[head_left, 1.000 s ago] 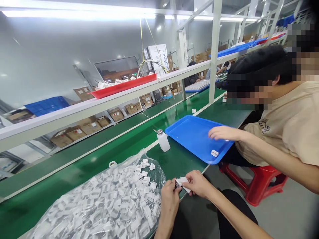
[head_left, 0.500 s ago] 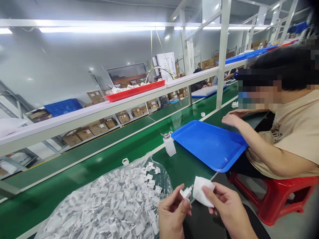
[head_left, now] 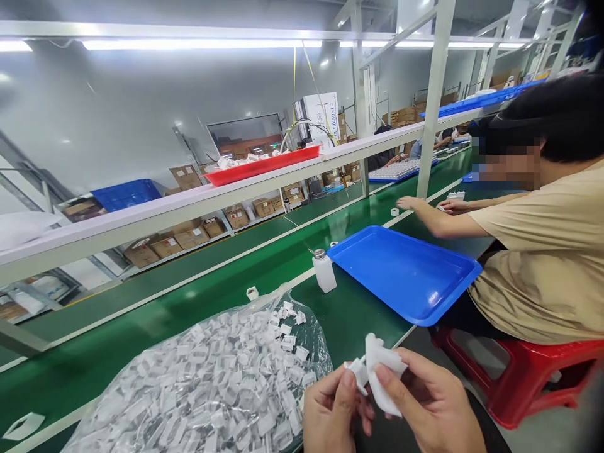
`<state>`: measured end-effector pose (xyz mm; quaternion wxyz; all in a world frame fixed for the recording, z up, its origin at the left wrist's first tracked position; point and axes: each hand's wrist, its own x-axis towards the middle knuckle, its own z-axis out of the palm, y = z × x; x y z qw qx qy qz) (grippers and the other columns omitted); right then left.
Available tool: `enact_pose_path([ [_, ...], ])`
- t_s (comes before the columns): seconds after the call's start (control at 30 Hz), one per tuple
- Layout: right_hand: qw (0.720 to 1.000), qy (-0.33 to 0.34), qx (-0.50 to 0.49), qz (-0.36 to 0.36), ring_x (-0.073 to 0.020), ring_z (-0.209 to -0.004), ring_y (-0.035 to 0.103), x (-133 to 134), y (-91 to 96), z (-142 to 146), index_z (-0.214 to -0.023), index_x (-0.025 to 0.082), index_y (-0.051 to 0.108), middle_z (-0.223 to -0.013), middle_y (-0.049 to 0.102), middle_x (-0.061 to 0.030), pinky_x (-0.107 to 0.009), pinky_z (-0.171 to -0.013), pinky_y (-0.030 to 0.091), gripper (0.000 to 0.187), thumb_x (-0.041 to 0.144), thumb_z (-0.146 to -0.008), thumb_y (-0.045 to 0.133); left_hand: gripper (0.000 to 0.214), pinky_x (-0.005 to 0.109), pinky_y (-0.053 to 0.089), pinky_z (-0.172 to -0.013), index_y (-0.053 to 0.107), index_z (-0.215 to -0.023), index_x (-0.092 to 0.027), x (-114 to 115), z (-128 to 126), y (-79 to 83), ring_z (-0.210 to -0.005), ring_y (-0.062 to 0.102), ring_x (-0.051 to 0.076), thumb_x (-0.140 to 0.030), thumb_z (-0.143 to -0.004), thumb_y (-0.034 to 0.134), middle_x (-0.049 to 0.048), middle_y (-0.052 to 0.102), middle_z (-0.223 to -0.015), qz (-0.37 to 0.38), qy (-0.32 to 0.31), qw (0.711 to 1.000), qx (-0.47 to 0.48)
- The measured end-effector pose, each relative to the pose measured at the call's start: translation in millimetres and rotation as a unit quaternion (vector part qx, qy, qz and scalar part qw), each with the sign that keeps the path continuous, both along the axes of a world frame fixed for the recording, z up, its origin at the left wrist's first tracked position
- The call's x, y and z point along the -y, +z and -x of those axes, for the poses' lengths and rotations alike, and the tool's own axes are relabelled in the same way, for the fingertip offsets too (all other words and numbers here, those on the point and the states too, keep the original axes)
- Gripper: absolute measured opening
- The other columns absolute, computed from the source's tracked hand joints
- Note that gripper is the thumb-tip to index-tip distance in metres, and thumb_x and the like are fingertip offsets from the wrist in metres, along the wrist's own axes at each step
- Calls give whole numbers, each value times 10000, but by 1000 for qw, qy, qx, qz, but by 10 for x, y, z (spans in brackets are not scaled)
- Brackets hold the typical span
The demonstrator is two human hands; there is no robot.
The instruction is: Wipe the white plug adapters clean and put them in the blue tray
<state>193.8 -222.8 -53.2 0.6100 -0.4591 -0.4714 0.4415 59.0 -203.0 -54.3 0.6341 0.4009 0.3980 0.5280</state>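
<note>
My left hand [head_left: 333,402] pinches a small white plug housing [head_left: 358,375] between thumb and fingers. In my right hand [head_left: 425,396] is a folded white cloth [head_left: 384,368], pressed against the plug's pin end, so the pins are mostly covered. Both hands are close together at the bench's near edge. To their left, a clear plastic bag [head_left: 198,384] lies open, heaped with many similar white plastic parts. Beyond the hands stands a white pump bottle [head_left: 324,272] with a metal top.
A blue tray [head_left: 406,270] lies on the green bench. At right a co-worker [head_left: 542,251] sits on a red stool [head_left: 514,384], one arm reaching over the belt. White pieces [head_left: 252,293] sit on the belt. Overhead, a shelf holds a red tray [head_left: 264,165] of white parts.
The cloth has moved onto the plug's pins, which showed bare before. The co-worker's arms have reached farther forward across the bench. The view has shifted slightly, and another white piece shows at lower left.
</note>
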Motion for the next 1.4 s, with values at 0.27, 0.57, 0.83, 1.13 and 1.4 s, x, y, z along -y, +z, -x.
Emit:
enact_pose_path([
  [0.27, 997, 60, 2, 46, -166, -684, 610, -780, -720, 115, -932, 173, 672, -752, 649, -2, -273, -604, 502, 410, 581, -901, 654, 497, 280, 307, -549, 601, -632, -197, -539, 98, -443, -549, 476, 145, -474, -1009, 433, 12, 564, -589, -187, 32, 871, -452],
  [0.57, 988, 81, 86, 100, -116, -639, 629, -1132, -1273, 158, -859, 152, 650, -758, 640, 34, -265, -598, 540, 285, 410, -981, 635, 318, 314, 444, -652, 770, -933, -181, -737, 149, -866, -727, 664, 255, -402, -949, 542, 122, 698, -752, -216, 62, 837, -499],
  [0.83, 980, 116, 121, 111, -111, -625, 639, -1207, -1286, 158, -935, 150, 667, -785, 668, 25, -267, -597, 553, 269, 410, -990, 625, 339, 348, 496, -767, 733, -1109, -191, -773, 226, -907, -837, 700, 247, -301, -1003, 430, 93, 777, -913, -185, 2, 849, -495],
  [1.13, 973, 154, 153, 80, -103, -585, 603, -1234, -1269, -11, -841, 153, 647, -707, 618, 49, -249, -561, 519, 309, 427, -980, 632, 420, 410, 455, -856, 699, -1223, -122, -737, 280, -1065, -919, 650, 297, -391, -944, 539, 138, 740, -992, -131, 22, 852, -506],
  [1.4, 960, 220, 166, 47, -127, -657, 631, -1296, -1122, -171, -965, 151, 675, -775, 643, 24, -254, -564, 511, 340, 484, -980, 610, 200, 312, 330, -674, 654, -711, -190, -748, 263, -961, -672, 527, 183, -288, -882, 619, -8, 554, -678, -140, 5, 859, -492],
])
